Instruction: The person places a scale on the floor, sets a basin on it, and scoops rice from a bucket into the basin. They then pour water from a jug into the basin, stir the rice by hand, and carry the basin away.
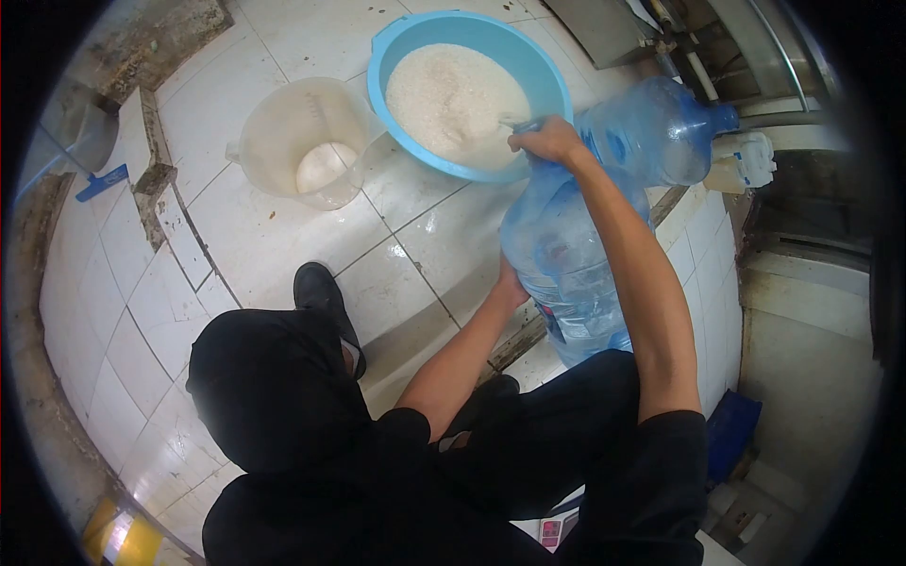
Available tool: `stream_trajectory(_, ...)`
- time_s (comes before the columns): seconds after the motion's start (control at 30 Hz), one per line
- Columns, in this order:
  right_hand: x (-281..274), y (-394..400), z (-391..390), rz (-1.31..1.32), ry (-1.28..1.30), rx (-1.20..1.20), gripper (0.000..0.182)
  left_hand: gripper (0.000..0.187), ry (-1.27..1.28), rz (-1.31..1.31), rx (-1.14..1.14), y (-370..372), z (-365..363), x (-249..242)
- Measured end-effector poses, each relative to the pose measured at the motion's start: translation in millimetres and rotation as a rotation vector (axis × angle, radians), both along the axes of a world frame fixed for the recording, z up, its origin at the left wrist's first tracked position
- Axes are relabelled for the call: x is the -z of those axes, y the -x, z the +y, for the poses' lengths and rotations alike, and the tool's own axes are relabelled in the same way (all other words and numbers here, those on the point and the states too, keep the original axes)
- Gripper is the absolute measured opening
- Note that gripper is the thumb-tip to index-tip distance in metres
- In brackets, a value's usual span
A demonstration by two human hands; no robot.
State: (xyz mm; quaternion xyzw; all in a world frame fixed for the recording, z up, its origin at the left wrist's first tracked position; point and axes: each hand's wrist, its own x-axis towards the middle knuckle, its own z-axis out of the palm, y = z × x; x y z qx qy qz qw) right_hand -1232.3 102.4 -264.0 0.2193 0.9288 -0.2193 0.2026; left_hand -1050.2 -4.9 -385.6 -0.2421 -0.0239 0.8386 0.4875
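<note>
A large clear blue water bottle (571, 259) is tipped toward a light blue basin (382, 71), its neck end by the basin's right rim. My right hand (550, 141) is closed around the bottle's neck area at that rim. Lower down, my left hand (511, 283) presses against the bottle's left side, its fingers mostly hidden behind the plastic. Inside the basin lie white grains (453, 99) that look like rice, with cloudy liquid near the right side. Left of the basin stands a translucent bucket (274, 141) with white contents at its bottom.
A second blue bottle (651, 127) lies behind the first, beside a small plastic jug (746, 162). A blue squeegee (102, 183) is at the left. Below my hands are my legs and a black shoe (324, 302) on the tiled floor (387, 274).
</note>
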Motion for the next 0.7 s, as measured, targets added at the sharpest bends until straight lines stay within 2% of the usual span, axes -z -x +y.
stream_trajectory(0.37,-13.3,-5.2,-7.5,-0.005,-0.007,-0.001,0.054,0.070,0.014,0.060,-0.020,-2.3,1.4,0.6)
stream_trajectory(0.7,4.0,0.9,-1.0,-0.022,-0.019,-0.025,0.050,0.070,-0.008,0.056,-0.019,-2.3,0.8,6.5)
